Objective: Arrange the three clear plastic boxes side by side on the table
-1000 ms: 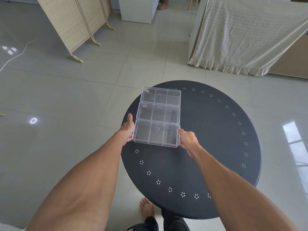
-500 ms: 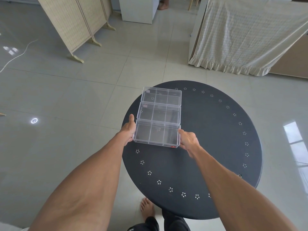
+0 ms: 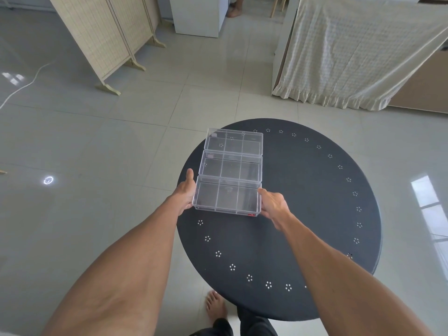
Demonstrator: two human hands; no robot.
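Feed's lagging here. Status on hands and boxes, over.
Left hand and right hand clasp nearest clear plastic compartment box. Three boxes abut in a row on round black table. Nothing obstructing.

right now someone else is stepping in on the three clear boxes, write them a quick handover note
Left hand: pressed against the left end of the nearest clear box, thumb up alongside it.
Right hand: gripping the right end of that same box.
Boxes: all three sit on the round black table in one row running away from the person, long sides together. The middle box and far box are untouched by either hand.
Done: the three boxes look lined up edge to edge.
Left: check the nearest box sits flush with the middle one, then let go with both hands.
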